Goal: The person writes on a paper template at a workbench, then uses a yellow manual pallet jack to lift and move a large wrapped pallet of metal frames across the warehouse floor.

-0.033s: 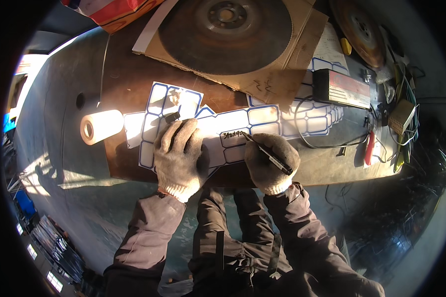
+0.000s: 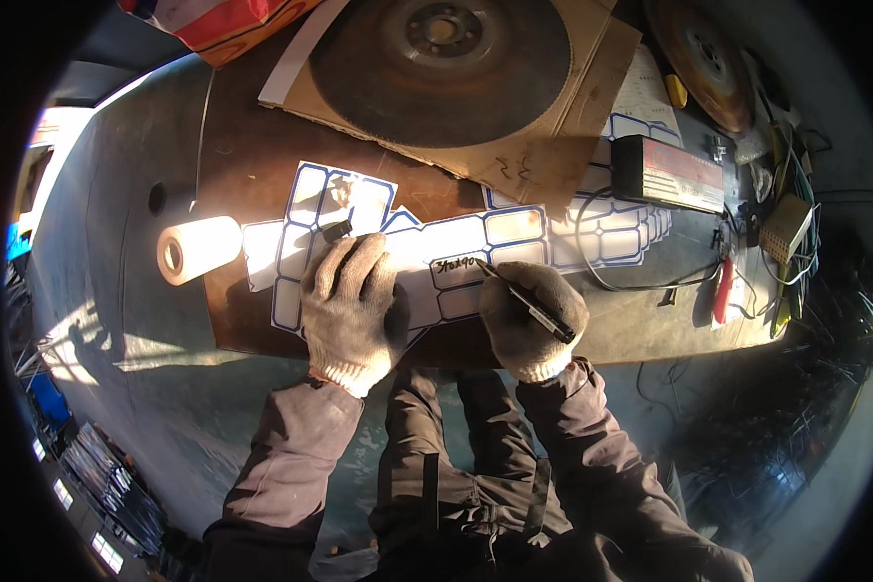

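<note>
My right hand (image 2: 533,320), in a soiled knit glove, is closed round a black marker pen (image 2: 538,312). The pen's tip rests at the end of handwritten black marks on a blue-bordered white label sheet (image 2: 514,228). My left hand (image 2: 357,296), gloved too, lies over the sheets with its fingers spread and slightly bent. Just beyond its fingertips is a small black pen cap (image 2: 338,231); whether a finger touches it I cannot tell. Another label sheet (image 2: 286,291) lies partly under that hand.
Left of the sheets lies a pale roll (image 2: 199,249). A large circular saw blade (image 2: 359,87) sits on cardboard (image 2: 572,107) at the back. To the right are a box-shaped device (image 2: 669,175) with a cable, more label sheets (image 2: 611,242), a red-handled tool (image 2: 723,291) and another disc (image 2: 703,58).
</note>
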Action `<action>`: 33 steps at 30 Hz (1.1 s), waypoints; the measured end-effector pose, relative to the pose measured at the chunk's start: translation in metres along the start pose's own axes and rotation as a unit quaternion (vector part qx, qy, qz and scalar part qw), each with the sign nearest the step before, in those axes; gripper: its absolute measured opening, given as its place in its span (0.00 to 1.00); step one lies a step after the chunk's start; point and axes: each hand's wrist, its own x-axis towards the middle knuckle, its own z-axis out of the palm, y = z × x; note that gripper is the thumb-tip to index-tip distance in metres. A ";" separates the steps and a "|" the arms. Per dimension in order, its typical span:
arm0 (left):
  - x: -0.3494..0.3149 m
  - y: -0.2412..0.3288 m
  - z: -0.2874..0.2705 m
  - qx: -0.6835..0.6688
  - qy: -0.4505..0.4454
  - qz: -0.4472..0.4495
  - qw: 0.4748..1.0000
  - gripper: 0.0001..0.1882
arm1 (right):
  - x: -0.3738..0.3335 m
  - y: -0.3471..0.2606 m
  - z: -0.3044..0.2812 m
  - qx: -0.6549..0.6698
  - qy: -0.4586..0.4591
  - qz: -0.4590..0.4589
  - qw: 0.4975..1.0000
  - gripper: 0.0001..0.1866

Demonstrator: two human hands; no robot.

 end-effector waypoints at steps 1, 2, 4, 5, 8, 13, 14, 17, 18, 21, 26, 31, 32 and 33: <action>0.000 0.000 0.000 -0.004 0.001 0.001 1.000 0.26 | -0.001 0.000 0.000 -0.004 0.004 0.009 1.000 0.09; 0.000 0.000 0.000 -0.007 0.002 0.001 1.000 0.26 | -0.001 0.000 -0.001 -0.004 0.011 0.010 1.000 0.09; 0.000 0.000 0.000 -0.010 0.002 -0.001 1.000 0.26 | -0.002 0.000 -0.002 -0.011 0.000 0.015 1.000 0.09; -0.001 0.000 0.000 -0.010 0.003 -0.002 1.000 0.26 | -0.003 0.000 -0.002 -0.014 -0.006 0.020 1.000 0.10; -0.002 0.000 0.000 -0.004 0.000 -0.002 1.000 0.26 | -0.002 -0.001 -0.002 -0.009 -0.007 0.034 0.999 0.09; -0.002 -0.001 0.001 -0.019 0.005 0.001 1.000 0.26 | -0.002 -0.003 -0.005 0.003 -0.021 0.029 0.999 0.09; -0.001 -0.001 0.002 -0.014 0.006 0.002 1.000 0.26 | -0.002 -0.003 -0.006 0.002 -0.029 0.028 0.999 0.09; -0.001 -0.001 0.001 -0.010 0.004 0.000 1.000 0.26 | -0.003 -0.003 -0.009 -0.013 -0.040 0.027 0.999 0.10; -0.001 0.000 0.000 -0.011 0.002 -0.001 1.000 0.26 | -0.004 -0.003 -0.009 -0.008 -0.038 0.024 0.999 0.11; -0.001 0.001 -0.001 -0.012 -0.002 -0.006 1.000 0.26 | -0.004 -0.002 -0.010 0.012 -0.042 0.031 0.999 0.12; 0.000 0.000 0.000 -0.014 -0.004 -0.007 1.000 0.26 | -0.001 0.001 -0.008 0.006 -0.090 -0.040 0.995 0.14; 0.001 0.000 0.000 -0.017 0.000 -0.007 1.000 0.25 | 0.001 0.001 -0.007 0.027 -0.118 -0.033 0.992 0.14; 0.001 0.000 0.000 -0.014 -0.001 -0.008 1.000 0.25 | 0.002 0.000 -0.006 0.025 -0.123 -0.033 0.992 0.14; 0.001 0.001 0.000 -0.014 -0.001 -0.010 1.000 0.25 | 0.002 0.001 -0.006 0.028 -0.122 -0.041 0.991 0.14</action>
